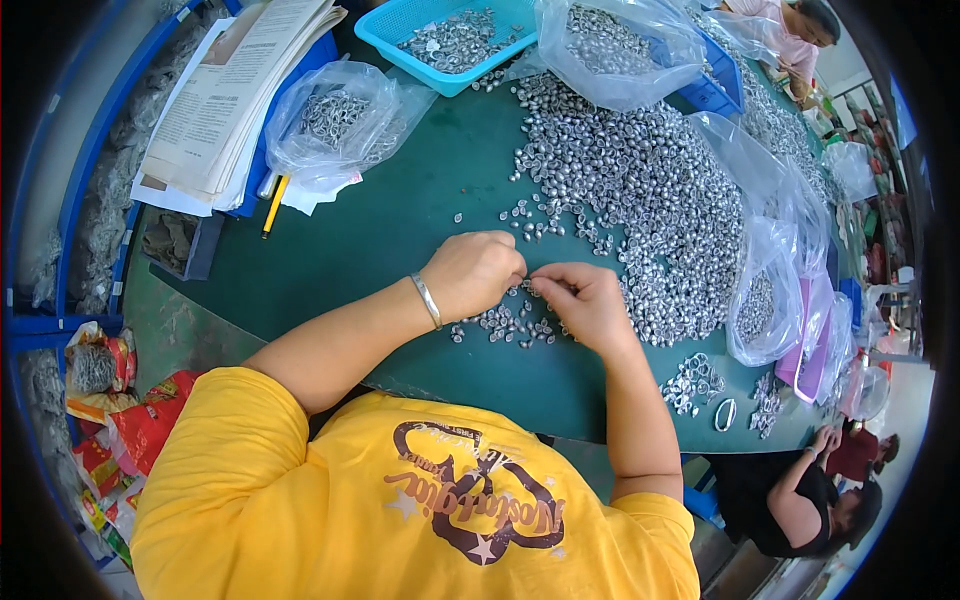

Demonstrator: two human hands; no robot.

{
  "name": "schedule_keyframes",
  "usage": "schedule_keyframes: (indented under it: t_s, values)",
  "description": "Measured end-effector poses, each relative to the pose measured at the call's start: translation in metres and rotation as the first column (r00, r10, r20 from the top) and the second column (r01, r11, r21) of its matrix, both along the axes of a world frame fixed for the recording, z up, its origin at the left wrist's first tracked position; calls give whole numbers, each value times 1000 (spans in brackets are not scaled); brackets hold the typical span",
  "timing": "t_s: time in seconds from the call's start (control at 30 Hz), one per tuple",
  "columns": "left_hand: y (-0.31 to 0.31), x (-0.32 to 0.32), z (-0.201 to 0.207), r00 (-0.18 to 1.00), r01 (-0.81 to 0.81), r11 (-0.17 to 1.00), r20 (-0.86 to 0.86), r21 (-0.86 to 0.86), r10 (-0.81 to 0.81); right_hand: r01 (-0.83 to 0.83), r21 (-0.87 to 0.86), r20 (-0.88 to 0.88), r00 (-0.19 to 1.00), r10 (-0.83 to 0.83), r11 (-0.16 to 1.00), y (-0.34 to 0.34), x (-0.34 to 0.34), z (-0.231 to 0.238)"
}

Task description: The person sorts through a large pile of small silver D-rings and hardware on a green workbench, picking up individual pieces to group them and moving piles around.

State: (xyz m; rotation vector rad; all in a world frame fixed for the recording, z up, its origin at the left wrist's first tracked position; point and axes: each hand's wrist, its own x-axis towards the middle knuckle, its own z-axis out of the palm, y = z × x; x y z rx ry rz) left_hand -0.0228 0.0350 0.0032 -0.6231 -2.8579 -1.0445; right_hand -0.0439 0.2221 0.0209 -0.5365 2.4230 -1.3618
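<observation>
My left hand (474, 272), with a silver bangle (425, 300) at the wrist, is closed in a pinch over the green table. Facing it, my right hand (585, 302) pinches too, thumb and forefinger almost touching the left fingertips. Whatever lies between the fingertips is too small and covered to make out. Just below the hands is a little group of small silver metal pieces (500, 322). A big heap of shiny silver metal pieces (650, 190) spreads to the right and far side of my right hand.
A turquoise basket (385, 45) and a plastic bag of metal pieces (335, 120) stand at the far left, beside papers (225, 110) and a yellow pencil (274, 207). Linked metal rings (692, 384) lie at the near right. Other people sit around the table.
</observation>
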Motion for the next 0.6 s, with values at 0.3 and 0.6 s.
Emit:
schedule_keyframes:
  t_s: [0.3,0.6]
  values:
    - [1,4,-2,999,-33,999,-18,-40,32,64,-139,150,988,-42,988,-3,0,-2]
    - [-1,0,-5,995,-23,999,-99,39,27,21,90,-215,977,-1,996,4,5,-7]
